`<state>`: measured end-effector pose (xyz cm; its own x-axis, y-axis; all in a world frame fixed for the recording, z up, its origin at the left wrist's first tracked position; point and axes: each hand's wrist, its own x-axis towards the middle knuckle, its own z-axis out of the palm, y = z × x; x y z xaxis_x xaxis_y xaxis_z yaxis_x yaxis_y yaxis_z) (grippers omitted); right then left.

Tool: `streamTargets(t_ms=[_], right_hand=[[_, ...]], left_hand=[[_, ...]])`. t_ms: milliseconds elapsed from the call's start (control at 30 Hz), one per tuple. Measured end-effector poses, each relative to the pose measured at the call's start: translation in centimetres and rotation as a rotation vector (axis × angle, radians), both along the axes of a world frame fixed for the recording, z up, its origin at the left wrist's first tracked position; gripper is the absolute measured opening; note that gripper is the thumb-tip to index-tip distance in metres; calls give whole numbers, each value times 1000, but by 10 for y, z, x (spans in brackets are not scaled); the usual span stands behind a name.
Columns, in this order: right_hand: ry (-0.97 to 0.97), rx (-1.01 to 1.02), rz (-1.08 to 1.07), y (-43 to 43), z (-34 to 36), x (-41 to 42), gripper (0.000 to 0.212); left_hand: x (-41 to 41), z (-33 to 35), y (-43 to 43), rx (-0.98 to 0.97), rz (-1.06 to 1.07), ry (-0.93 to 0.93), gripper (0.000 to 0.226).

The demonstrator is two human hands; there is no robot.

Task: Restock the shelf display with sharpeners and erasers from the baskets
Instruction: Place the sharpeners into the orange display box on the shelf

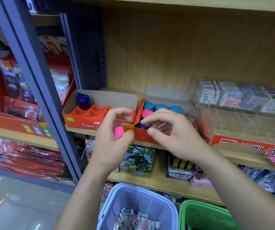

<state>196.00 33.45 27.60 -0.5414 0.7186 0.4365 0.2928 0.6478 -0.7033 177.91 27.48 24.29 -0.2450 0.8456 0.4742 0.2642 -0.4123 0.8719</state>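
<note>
I am reading "FABER-C" on the left red box (77, 120), mid-frame, the rest running behind the left hand (111, 140); "ゴム" is showing on the red card (249, 147), lower right.

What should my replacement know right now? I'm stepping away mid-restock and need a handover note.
Left hand grips a pink sharpener and an orange sharpener.
Right hand hovers at the right box; whether it pinches the dark blue sharpener there is unclear.
Done: right box partly filled.
Left: left box holds one purple sharpener, other slots empty; erasers wait in the blue basket.
</note>
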Motion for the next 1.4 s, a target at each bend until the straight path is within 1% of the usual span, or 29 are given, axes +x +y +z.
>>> streamTargets(t_ms=[67, 133, 167, 233, 300, 367, 400, 467, 533, 600, 633, 700, 733, 833, 867, 933, 967, 1033, 1100, 1167, 1300, 1400], right_hand=[[-8, -39, 87, -11, -4, -5, 38], [20, -56, 99, -15, -8, -10, 50], [37, -37, 90, -15, -9, -12, 53], [38, 35, 59, -15, -9, -11, 52], [39, 56, 17, -14, -7, -7, 49], [105, -11, -22, -13, -6, -2, 44], [148, -68, -26, -13, -6, 0, 41], [174, -133, -19, -13, -3, 4, 36], [108, -126, 13, -15, 0, 10, 32], [47, -75, 26, -15, 3, 14, 30], [52, -70, 27, -14, 4, 16, 34], [118, -152, 54, -13, 6, 17, 51], [129, -172, 75, -13, 7, 17, 55], [93, -116, 57, -8, 14, 19, 48], [113, -115, 16, -3, 18, 22, 47], [123, -94, -122, 11, 23, 28, 47], [91, -81, -199, 20, 25, 30, 45], [-23, -88, -331, 37, 23, 27, 41], [-142, -87, -410, 53, 17, 20, 42], [-227, -85, -450, 63, 12, 14, 43], [-293, -85, -496, 69, 7, 18, 44], [-367, -37, -455, 66, 0, 19, 41]], left_hand=[[1, 1, -3, 4, -113, -94, 50], [3, 3, -5, -11, -196, -137, 53], [3, 3, -6, -15, -224, -142, 54], [4, 4, -7, -18, -277, -151, 57], [4, 5, -10, -13, -330, -189, 61], [3, 7, -10, -12, -365, -243, 66], [3, 7, -10, -11, -367, -263, 64], [3, 10, -10, -8, -328, -262, 51], [4, 12, -9, 5, -275, -232, 41], [3, 12, -8, 14, -261, -197, 36], [3, 11, -7, 15, -261, -182, 35], [3, 10, -6, 18, -250, -138, 33], [5, 9, -6, 19, -240, -110, 33], [8, 7, -4, 16, -144, -42, 29], [8, 4, -3, 31, -59, 34, 25], [5, -5, 2, 67, 134, 316, 26], [4, -10, 5, 48, 186, 424, 31], [3, -17, 8, -35, 206, 528, 41], [5, -22, 10, -71, 195, 559, 46], [7, -23, 10, -70, 173, 551, 43], [5, -22, 11, -47, 158, 499, 41], [4, -22, 14, -47, 145, 433, 39]])
